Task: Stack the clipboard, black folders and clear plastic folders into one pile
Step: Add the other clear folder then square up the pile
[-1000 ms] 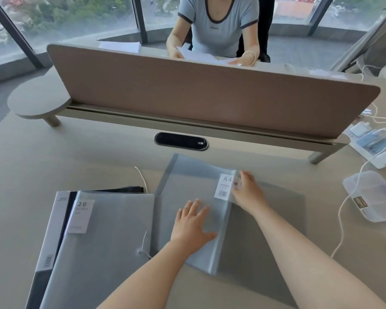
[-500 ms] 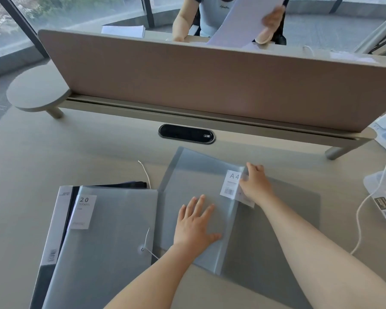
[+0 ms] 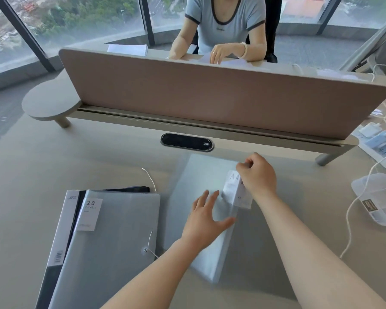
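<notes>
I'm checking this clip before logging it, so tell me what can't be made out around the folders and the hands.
- Head view: the black folders lie almost wholly under the clear folder; their count is hidden.
- No clipboard can be picked out.
- The A4 label is motion-blurred and partly behind the right hand.
- The pile's near corner is cut off by the bottom edge.
- The left hand is blurred.

A pale beige desk [image 3: 54, 166] is carrying everything. On its near left a pile of folders [image 3: 103, 237] is lying, a clear plastic folder with a "20 pockets" label on top and a black one showing beneath. Just beside it, at the centre, an open clear folder [image 3: 198, 175] is spreading flat on the surface. A brown divider screen [image 3: 210, 97] is standing across the far side. On the right, a clear plastic box [image 3: 381, 197] and a white cable [image 3: 352, 210] are resting.
</notes>
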`<state>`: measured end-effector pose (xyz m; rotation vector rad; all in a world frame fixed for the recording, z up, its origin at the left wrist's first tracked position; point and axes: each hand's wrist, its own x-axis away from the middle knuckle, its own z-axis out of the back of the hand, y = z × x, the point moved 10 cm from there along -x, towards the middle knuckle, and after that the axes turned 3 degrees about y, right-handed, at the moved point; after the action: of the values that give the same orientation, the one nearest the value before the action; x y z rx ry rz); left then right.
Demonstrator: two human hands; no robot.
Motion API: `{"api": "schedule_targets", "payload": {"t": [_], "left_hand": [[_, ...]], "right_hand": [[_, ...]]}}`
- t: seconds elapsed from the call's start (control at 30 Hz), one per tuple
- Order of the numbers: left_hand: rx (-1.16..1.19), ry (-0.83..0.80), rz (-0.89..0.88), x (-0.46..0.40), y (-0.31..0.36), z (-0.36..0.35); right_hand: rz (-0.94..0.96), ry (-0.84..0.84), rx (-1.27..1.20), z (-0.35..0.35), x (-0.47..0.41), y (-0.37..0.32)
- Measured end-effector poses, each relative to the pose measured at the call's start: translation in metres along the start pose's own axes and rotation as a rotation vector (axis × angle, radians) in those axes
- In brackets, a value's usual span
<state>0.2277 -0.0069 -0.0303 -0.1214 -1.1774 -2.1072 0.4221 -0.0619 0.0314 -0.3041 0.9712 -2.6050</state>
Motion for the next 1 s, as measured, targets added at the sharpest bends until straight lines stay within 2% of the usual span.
{"api": "schedule_targets", "payload": {"t": [0.23, 0.4, 0.67, 0.73, 0.87, 0.93, 1.0], "left_hand": [[0.133, 0.084, -0.146, 0.036, 0.050, 0.027], [0.317, 0.179, -0.215, 0.059, 0.068, 0.051], [0.488, 0.414, -0.231, 0.079, 0.058, 0.110], [0.549, 0.456, -0.244, 0.081, 0.051, 0.129], [0.618, 0.474, -0.281, 0.086, 0.048, 0.169], [0.675, 0.487, -0.276, 0.088, 0.042, 0.190], [0.743, 0.486, -0.275, 0.086, 0.035, 0.205]], "right_hand": [[0.147, 0.179, -0.202, 0.065, 0.051, -0.078], [0.246, 0.147, -0.343, 0.086, 0.081, -0.122], [0.401, 0.033, -0.529, 0.074, 0.116, -0.167], [0.366, 0.047, -0.584, 0.068, 0.116, -0.159], [0.189, 0.176, -0.622, 0.060, 0.108, -0.118], [0.077, 0.153, -0.593, 0.046, 0.105, -0.094], [-0.021, 0.059, -0.571, 0.027, 0.107, -0.074]]}}
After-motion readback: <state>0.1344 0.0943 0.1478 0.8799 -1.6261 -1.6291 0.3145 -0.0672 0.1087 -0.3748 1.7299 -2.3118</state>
